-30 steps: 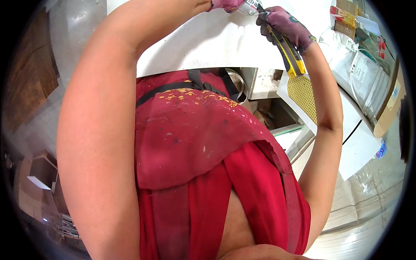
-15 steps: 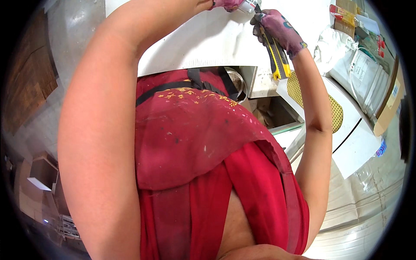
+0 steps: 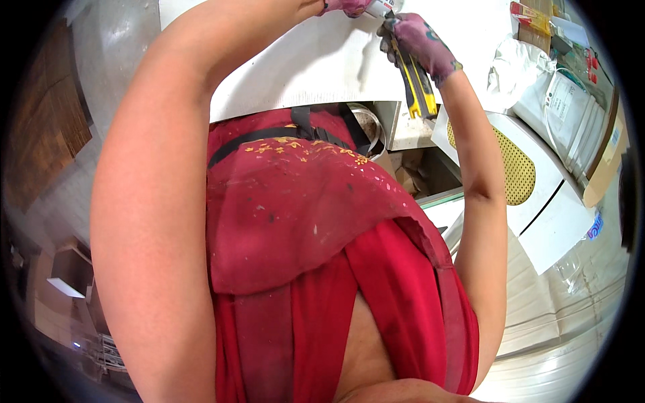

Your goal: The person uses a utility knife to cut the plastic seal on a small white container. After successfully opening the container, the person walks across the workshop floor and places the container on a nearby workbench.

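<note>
My red garment (image 3: 322, 221) fills the near view. Past it, my right hand (image 3: 420, 43), gloved, has its grip clenched around one yellow-and-black utility knife (image 3: 416, 87), whose body hangs down over the white surface (image 3: 302, 67). At the top edge my left hand (image 3: 346, 7) pinches one small white piece (image 3: 383, 8); most of that grip is cut off.

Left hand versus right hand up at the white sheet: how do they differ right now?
The right hand grips a yellow-and-black tool that hangs down from it; the left hand holds no such tool and only touches a small pale object. The right hand shows whole, the left hand is cut by the top edge. Both wear purplish gloves above the white sheet.
</note>
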Demonstrator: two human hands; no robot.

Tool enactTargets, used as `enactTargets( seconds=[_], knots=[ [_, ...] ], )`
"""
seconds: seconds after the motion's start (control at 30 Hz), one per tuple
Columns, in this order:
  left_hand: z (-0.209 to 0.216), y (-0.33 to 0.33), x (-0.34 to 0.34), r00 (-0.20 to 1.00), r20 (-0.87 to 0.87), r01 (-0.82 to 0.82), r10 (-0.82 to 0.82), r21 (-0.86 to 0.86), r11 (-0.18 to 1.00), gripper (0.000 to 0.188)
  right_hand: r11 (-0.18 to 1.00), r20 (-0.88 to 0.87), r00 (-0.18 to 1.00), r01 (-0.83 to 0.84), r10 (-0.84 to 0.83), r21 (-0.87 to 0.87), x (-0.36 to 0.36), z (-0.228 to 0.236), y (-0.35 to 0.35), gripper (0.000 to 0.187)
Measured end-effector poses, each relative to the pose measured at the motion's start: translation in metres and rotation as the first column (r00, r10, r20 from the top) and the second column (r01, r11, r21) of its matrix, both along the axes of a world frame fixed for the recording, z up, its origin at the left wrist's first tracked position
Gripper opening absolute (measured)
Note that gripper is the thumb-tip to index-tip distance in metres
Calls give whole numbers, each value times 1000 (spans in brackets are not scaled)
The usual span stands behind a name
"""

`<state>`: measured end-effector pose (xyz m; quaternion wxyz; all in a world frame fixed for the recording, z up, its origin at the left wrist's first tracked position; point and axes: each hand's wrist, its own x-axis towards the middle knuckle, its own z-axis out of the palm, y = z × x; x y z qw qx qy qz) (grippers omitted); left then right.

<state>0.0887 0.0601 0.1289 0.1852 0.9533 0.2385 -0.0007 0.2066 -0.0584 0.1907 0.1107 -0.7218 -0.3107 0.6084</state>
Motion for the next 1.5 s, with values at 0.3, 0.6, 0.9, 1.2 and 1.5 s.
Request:
enactTargets(
  seconds=[0.3,0.6,0.9,1.2,1.5],
  knots=[
    [-5,1,1,998,60,-14,14,9,1000,31,988,64,997,-43,34,150,3,-11,-5,23],
    [3,5,4,1000,13,-4,5,-39,999,30,942,208,964,-218,167,255,-2,-6,-12,28],
    [10,-1,8,997,-73,-6,8,25,1000,40,868,456,852,-412,259,276,-6,-5,-29,26],
    [15,-1,6,996,-85,-34,33,-2,999,41,978,299,954,-76,15,195,-9,-3,-45,26],
    [24,9,-21,982,-162,-167,96,-513,842,73,833,700,711,-426,66,353,-11,-6,-46,24]
  ],
)
